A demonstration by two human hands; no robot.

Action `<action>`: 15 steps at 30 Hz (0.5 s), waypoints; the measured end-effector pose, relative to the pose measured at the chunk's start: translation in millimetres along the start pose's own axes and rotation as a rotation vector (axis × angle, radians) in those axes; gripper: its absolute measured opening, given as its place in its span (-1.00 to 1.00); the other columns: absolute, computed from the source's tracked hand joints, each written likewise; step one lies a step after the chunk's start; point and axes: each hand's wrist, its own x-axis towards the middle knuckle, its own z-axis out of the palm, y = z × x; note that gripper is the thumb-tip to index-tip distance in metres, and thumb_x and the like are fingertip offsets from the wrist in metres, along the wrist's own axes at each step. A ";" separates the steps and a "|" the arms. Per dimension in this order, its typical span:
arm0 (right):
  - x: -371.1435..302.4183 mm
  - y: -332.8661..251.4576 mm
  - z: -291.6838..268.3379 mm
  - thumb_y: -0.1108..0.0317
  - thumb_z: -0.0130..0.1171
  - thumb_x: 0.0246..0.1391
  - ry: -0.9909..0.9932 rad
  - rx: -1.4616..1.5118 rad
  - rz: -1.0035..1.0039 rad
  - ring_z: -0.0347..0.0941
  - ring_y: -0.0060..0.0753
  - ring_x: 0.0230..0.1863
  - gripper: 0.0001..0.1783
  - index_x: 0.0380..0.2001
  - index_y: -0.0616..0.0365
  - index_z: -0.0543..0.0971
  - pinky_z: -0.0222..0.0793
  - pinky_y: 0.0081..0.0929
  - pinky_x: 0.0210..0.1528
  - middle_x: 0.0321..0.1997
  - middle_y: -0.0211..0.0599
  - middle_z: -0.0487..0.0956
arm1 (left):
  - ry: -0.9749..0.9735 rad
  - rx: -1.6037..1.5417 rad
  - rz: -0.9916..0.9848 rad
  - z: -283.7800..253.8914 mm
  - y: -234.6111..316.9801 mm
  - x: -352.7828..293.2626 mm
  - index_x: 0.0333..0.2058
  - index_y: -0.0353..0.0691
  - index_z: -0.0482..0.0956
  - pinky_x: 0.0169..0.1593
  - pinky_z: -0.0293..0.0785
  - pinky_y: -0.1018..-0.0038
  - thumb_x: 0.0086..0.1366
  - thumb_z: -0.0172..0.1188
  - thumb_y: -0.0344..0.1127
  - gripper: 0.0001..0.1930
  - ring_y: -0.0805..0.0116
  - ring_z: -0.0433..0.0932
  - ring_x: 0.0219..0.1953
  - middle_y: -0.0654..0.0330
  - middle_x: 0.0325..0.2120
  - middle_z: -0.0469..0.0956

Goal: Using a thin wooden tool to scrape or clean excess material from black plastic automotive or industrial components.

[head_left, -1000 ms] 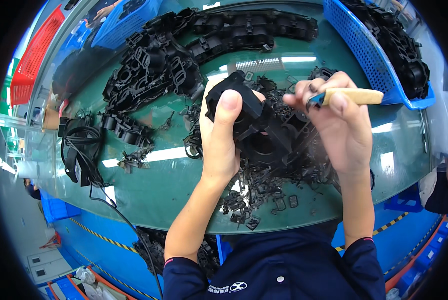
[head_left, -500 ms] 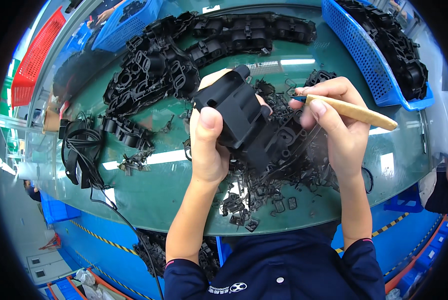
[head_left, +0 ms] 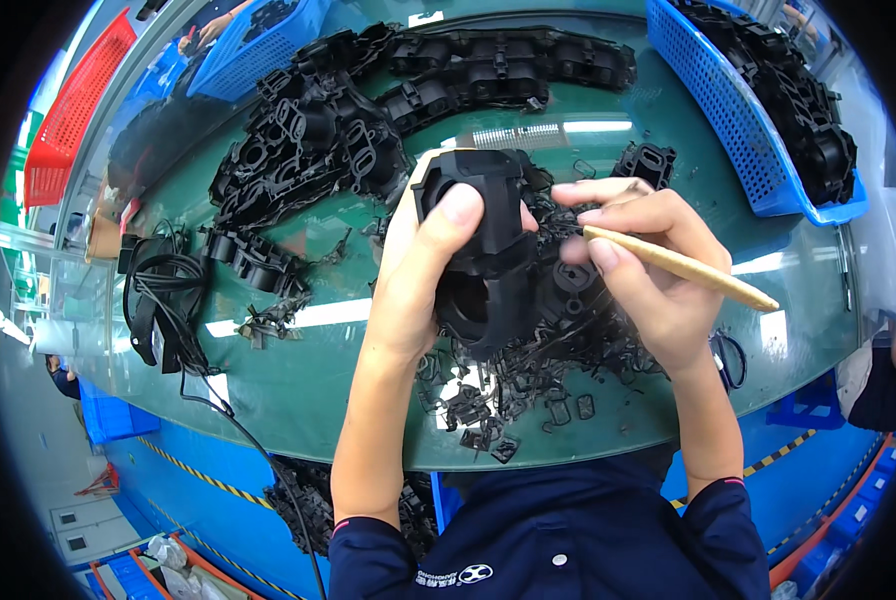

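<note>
My left hand (head_left: 415, 262) grips a black molded plastic part (head_left: 498, 245), thumb pressed into a round opening in its upper end. A second rounded opening shows lower on the part, which is held above the table. In my right hand (head_left: 668, 285), just to the right of the part, is a slim tool with a flat tan handle (head_left: 703, 272). It is pinched between thumb and fingers, and its working tip is hidden by them. The tool stands apart from the part. Beneath both hands lies a heap of small black plastic scraps (head_left: 513, 385).
Black molded parts (head_left: 298, 150) pile up at the back left of the green table (head_left: 298, 375). Right of them runs a row of similar parts (head_left: 498, 65). A blue basket (head_left: 738, 125) holds more, back right. A coiled black cable (head_left: 168, 285) lies at left.
The left hand has turned the black part, so its round openings now show. The right hand has shifted slightly left and down, and the tool's dark tip is no longer visible.
</note>
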 end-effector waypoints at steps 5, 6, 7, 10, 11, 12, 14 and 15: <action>3.8 4.2 -4.1 0.61 0.21 -0.23 -0.109 -0.142 -0.193 0.54 -0.28 -0.32 -0.84 -0.45 0.28 0.53 0.40 -0.47 -0.25 -0.39 -0.15 0.58 | -0.018 0.079 0.021 -2.1 10.4 -1.0 -0.08 -0.30 0.31 -0.23 0.41 0.59 0.11 0.17 -0.08 -0.50 0.50 0.48 -0.34 0.17 -0.39 0.50; 4.8 3.5 -4.1 0.60 0.21 -0.23 -0.134 -0.162 -0.223 0.53 -0.29 -0.33 -0.83 -0.45 0.27 0.53 0.39 -0.47 -0.26 -0.38 -0.15 0.58 | -0.010 0.095 0.029 -3.1 10.8 -1.4 -0.08 -0.30 0.32 -0.23 0.40 0.59 0.10 0.18 -0.09 -0.50 0.51 0.46 -0.34 0.19 -0.39 0.49; 5.8 3.2 -4.2 0.60 0.22 -0.24 -0.158 -0.182 -0.254 0.53 -0.30 -0.35 -0.83 -0.45 0.26 0.53 0.38 -0.47 -0.27 -0.37 -0.15 0.58 | -0.002 0.112 0.037 -4.0 11.1 -2.0 -0.09 -0.31 0.32 -0.22 0.38 0.60 0.10 0.20 -0.09 -0.50 0.52 0.45 -0.34 0.20 -0.39 0.48; 7.0 4.7 -3.4 0.59 0.26 -0.28 -0.226 -0.306 -0.346 0.50 -0.27 -0.39 -0.81 -0.47 0.23 0.53 0.37 -0.46 -0.28 -0.36 -0.20 0.57 | 0.008 0.133 0.097 -8.3 8.4 -1.1 -0.11 -0.31 0.34 -0.21 0.34 0.63 0.07 0.23 -0.12 -0.50 0.55 0.40 -0.33 0.25 -0.39 0.44; 5.8 4.5 -1.3 0.58 0.27 -0.29 -0.219 -0.327 -0.355 0.50 -0.26 -0.39 -0.79 -0.47 0.22 0.53 0.37 -0.45 -0.28 -0.37 -0.21 0.57 | 0.007 0.134 0.122 -9.2 6.9 -0.3 -0.11 -0.30 0.35 -0.21 0.33 0.63 0.06 0.24 -0.14 -0.51 0.56 0.39 -0.33 0.26 -0.39 0.42; 5.0 4.4 0.4 0.57 0.28 -0.31 -0.212 -0.349 -0.364 0.49 -0.24 -0.39 -0.78 -0.47 0.22 0.53 0.38 -0.44 -0.28 -0.37 -0.22 0.56 | -0.001 0.139 0.128 -8.7 7.6 0.2 -0.11 -0.30 0.35 -0.20 0.32 0.64 0.05 0.25 -0.15 -0.51 0.56 0.38 -0.33 0.27 -0.39 0.41; 4.4 6.1 1.3 0.56 0.30 -0.34 -0.207 -0.371 -0.399 0.49 -0.24 -0.39 -0.76 -0.46 0.21 0.54 0.38 -0.43 -0.27 -0.37 -0.23 0.56 | -0.016 0.149 0.139 -7.5 9.7 -0.1 -0.12 -0.29 0.35 -0.19 0.31 0.64 0.04 0.26 -0.18 -0.52 0.57 0.36 -0.32 0.29 -0.39 0.39; 4.2 6.6 1.6 0.55 0.31 -0.35 -0.205 -0.381 -0.415 0.49 -0.24 -0.39 -0.75 -0.46 0.21 0.54 0.39 -0.42 -0.27 -0.37 -0.23 0.55 | -0.021 0.152 0.138 -7.4 10.7 -0.4 -0.12 -0.29 0.35 -0.20 0.31 0.64 0.04 0.27 -0.19 -0.52 0.58 0.36 -0.32 0.28 -0.39 0.40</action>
